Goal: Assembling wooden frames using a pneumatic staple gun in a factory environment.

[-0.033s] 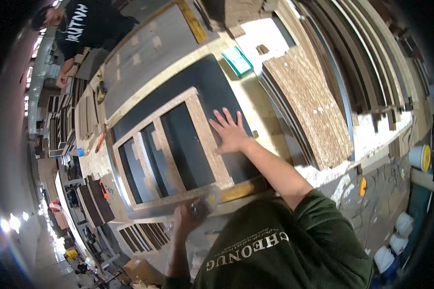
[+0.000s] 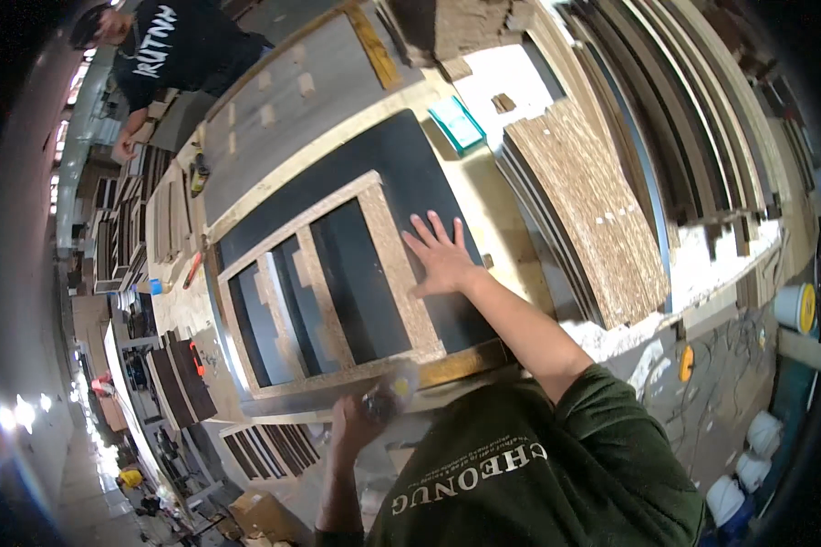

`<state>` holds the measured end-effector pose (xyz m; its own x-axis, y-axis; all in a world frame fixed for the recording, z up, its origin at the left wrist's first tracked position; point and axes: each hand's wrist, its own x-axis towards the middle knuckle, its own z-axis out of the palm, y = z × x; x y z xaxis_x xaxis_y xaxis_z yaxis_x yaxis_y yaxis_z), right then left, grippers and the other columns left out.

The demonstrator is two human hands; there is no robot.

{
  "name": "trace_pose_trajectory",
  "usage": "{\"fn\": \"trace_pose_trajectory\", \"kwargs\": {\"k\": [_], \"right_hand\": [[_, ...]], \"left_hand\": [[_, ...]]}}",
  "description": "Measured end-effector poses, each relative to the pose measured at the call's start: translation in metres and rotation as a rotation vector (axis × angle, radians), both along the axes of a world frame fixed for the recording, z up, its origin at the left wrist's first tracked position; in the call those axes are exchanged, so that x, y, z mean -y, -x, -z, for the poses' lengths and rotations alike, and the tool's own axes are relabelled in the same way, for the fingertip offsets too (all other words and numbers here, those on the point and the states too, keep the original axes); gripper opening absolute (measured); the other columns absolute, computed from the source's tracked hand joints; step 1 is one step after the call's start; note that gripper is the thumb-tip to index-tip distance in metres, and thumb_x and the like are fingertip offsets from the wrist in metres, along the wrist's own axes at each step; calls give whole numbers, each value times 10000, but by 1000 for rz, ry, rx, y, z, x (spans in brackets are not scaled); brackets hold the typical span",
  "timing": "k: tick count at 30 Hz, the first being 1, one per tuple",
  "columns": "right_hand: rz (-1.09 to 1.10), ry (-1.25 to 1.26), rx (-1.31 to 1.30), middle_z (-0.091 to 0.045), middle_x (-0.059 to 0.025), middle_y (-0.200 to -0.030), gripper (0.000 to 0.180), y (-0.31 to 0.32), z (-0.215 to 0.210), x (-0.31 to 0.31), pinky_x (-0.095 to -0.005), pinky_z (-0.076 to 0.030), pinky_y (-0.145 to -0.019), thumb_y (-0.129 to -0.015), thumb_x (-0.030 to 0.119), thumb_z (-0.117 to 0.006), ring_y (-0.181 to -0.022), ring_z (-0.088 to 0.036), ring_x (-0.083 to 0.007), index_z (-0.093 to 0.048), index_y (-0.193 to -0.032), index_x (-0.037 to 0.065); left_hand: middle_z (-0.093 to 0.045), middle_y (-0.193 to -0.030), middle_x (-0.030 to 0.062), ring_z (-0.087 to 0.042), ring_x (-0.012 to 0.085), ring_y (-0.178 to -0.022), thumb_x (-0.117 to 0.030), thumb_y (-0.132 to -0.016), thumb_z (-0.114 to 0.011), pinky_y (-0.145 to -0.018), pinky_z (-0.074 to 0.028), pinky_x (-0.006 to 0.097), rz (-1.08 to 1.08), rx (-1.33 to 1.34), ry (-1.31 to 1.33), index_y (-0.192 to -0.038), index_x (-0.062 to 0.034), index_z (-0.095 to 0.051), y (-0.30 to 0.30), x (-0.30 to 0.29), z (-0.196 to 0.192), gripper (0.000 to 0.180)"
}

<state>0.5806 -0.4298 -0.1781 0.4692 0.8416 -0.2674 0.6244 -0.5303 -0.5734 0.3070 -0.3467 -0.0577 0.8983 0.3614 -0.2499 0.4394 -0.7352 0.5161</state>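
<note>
While the left hand (image 2: 354,427) grips a blurred tool (image 2: 388,390), the right hand (image 2: 441,260) lies flat, fingers spread, on the frame's (image 2: 388,264) edge.

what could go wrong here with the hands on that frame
The right hand lies flat on the chipboard frame, and the left hand holds a blurred tool at the frame's near corner. If the tool slips along the rail, it might reach the spread right hand. The frame rests loose on a dark panel, so a hard push may shift it. A co-worker stands at the far end, within range of a sliding board.
</note>
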Motion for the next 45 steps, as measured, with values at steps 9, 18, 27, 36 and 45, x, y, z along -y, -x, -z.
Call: {"fn": "trace_pose_trajectory", "kwargs": {"k": [9,18,27,36,45], "right_hand": [[-6,8,14,-28,-120,-1541,1157,4,-4,-5,-609,61,-1072,-525,585,-725,-1412,58,-338,-212,-1457,129],[37,-72,139,-131,-109,-1531,1127,16,-9,-6,-553,35,-1101,-574,697,-665,-1419,-13,-301,-268,-1438,92],[249,-64,203,-187,-47,-1522,724,53,11,-4,-533,-2,-1110,-826,559,-495,-1414,-69,-295,-346,-1411,160],[571,-71,85,-435,-157,-1344,684,77,-9,-34,-486,-289,-1038,-766,508,-608,-1279,-365,-326,-457,-1273,75],[676,-238,65,-450,-245,-1329,832,91,-4,-50,-350,-361,-1034,-748,394,-671,-1243,-443,-331,-328,-1353,-61]], "left_hand": [[-651,-746,140,-641,317,-691,-230,-681,-733,-612,-513,366,-374,-10,189,-874,-78,-647,95,54,5,260],[-659,-867,171,-634,343,-839,-355,-637,-755,-714,-510,398,-648,77,341,-1048,-113,-653,183,69,54,487],[-603,-1158,152,-569,267,-1055,-147,-965,-438,-934,-412,508,-719,514,677,-1218,1,-552,285,40,174,315],[-643,-1051,146,-598,333,-976,-237,-776,-623,-798,-487,394,-213,-10,-949,-1080,-100,-640,400,-36,427,333],[-663,-993,126,-628,230,-868,-135,-800,-568,-747,-496,335,-728,304,259,-1061,3,-618,405,-146,40,299]]}}
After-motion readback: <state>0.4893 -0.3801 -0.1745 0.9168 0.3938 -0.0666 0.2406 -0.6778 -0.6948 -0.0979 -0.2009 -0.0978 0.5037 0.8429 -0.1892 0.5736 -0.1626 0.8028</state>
